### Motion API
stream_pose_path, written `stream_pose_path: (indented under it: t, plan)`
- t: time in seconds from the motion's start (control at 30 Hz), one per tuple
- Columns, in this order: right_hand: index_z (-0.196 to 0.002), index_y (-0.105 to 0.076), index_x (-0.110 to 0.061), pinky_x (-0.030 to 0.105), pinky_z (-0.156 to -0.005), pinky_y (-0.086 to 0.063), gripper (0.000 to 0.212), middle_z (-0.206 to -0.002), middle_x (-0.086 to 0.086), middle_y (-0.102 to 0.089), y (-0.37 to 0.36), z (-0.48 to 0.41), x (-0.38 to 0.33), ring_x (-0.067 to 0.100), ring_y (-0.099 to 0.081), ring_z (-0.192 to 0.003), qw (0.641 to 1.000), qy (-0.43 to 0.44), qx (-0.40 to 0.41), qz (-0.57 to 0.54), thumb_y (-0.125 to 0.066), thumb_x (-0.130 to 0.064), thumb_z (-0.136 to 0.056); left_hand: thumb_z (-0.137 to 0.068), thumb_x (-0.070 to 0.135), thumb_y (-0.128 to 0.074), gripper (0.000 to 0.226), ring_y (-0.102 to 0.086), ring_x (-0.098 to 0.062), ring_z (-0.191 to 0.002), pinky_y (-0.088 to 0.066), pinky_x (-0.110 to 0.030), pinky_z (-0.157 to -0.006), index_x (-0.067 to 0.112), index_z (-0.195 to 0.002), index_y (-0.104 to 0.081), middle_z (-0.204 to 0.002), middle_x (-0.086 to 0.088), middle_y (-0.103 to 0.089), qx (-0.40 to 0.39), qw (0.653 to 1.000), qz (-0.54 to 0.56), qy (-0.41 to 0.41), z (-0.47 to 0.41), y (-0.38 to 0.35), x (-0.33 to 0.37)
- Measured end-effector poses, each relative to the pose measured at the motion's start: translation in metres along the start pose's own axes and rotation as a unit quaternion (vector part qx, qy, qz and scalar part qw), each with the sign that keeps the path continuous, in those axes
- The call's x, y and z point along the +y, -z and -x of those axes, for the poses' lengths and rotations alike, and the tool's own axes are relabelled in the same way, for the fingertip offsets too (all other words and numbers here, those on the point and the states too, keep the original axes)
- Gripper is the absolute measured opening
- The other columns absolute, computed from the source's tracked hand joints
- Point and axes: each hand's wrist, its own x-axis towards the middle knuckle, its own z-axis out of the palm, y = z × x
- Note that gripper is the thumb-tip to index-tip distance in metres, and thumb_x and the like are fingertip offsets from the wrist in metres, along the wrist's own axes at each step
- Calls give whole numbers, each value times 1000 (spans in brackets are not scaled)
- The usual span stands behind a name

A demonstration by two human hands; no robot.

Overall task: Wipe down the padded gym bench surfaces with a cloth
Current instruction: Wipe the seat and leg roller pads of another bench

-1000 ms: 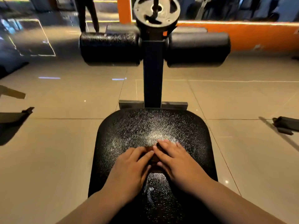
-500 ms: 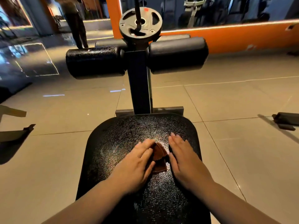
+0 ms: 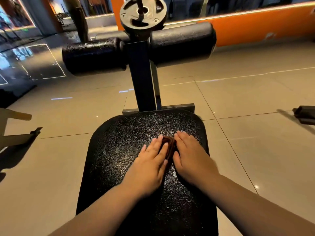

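Note:
A black padded bench seat [image 3: 122, 150] with a grainy, shiny surface fills the lower middle. On it lies a small brown cloth [image 3: 168, 147], bunched between my two hands. My left hand [image 3: 150, 166] lies flat with straight fingers, pressing the cloth's left side. On the cloth's right side my right hand [image 3: 190, 155] presses flat, fingers straight. Most of the cloth is hidden under the hands. Beyond the seat a dark upright post [image 3: 141, 77] carries two black foam rollers, the left roller [image 3: 93, 57] and the right roller [image 3: 182, 43].
A grey weight plate [image 3: 143, 12] sits on top of the post. Beige floor tiles surround the bench. Metal frame parts [image 3: 18, 135] lie at the left, a dark piece of equipment [image 3: 305, 114] at the right. An orange wall base runs along the back.
Both hands have slid the cloth forward and to the right on the seat. They parted at half a second ago, showing the cloth, and have closed in again.

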Motion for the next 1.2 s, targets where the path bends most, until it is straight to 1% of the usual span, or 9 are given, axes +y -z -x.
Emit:
stream_pose_path:
  t: [0.17, 0.33, 0.4, 0.5, 0.57, 0.73, 0.93, 1.1, 1.2]
  plan:
    - [-161, -4, -14, 31, -125, 3, 64, -169, 1, 0, 1, -2, -1, 13, 5, -154, 999, -40, -12, -9, -17, -40, -104, -107, 35, -22, 59, 15, -18, -152, 9, -39, -121, 21, -159, 2, -164, 4, 18, 28, 992, -13, 122, -56, 5, 15]
    - [-161, -7, -14, 31, -124, 6, 79, -169, 2, 0, 2, -3, -4, 14, 5, -154, 998, -52, -20, 0, 5, -48, -90, -102, 48, -13, 57, 20, -9, -149, 21, -26, -116, 36, -157, -1, -159, 17, 16, 14, 1000, 1, -17, -15, 3, 9]
    - [-161, -5, -14, 33, -126, 4, 78, -169, 2, 0, 1, -3, -4, 14, 5, -154, 999, -46, -20, 12, 5, -48, -91, -105, 44, -20, 55, 20, -7, -148, 15, -30, -120, 36, -157, -2, -158, 18, 17, 0, 1000, 19, -3, -20, 6, -4]
    - [-161, -1, -16, 32, -125, 4, 69, -169, 1, 3, -1, -2, -3, 12, 7, -154, 999, -48, -11, -5, -7, -45, -99, -106, 35, -26, 58, 15, -16, -151, 11, -38, -121, 29, -158, -1, -164, 7, 14, 21, 994, 20, 109, -49, 8, -4]
    - [-160, 1, -17, 31, -124, 5, 67, -169, 0, 5, -2, -2, -2, 11, 9, -154, 999, -52, -5, -11, -7, -45, -100, -106, 35, -24, 59, 14, -20, -152, 10, -39, -121, 26, -158, 1, -165, 4, 13, 45, 989, 8, 141, -60, 6, 11]
    - [-161, -6, -17, 31, -125, 3, 77, -169, 1, -3, -1, -3, -1, 12, 3, -154, 999, -52, -5, -11, 6, -49, -91, -107, 35, -27, 56, 20, -4, -146, 20, -23, -113, 34, -157, -2, -155, 21, 14, 25, 998, 55, 2, -38, 9, 11]
    - [-161, -14, -16, 29, -122, 5, 83, -168, 1, -10, -1, -7, -1, 15, -3, -155, 998, -50, 4, -26, 3, -51, -88, -104, 29, -28, 61, 11, -22, -153, 10, -38, -121, 22, -159, -1, -166, 0, 9, 57, 989, 13, 134, -83, 10, 0]
    - [-161, -12, -19, 26, -119, 8, 62, -168, -1, -8, 6, -10, -2, 14, -2, -154, 998, -59, -4, -20, -19, -42, -104, -100, 21, -38, 68, 19, -6, -147, 16, -33, -121, 29, -158, -2, -159, 14, 16, 27, 999, 10, -14, -54, 11, -2]
    - [-161, -13, -18, 26, -120, 7, 59, -168, 0, -9, 9, -12, -2, 15, -3, -154, 998, -53, 1, -19, -26, -38, -107, -100, 20, -39, 69, 17, -14, -150, 14, -35, -122, 28, -158, -1, -162, 6, 17, 36, 997, 14, 68, -59, 15, -26]
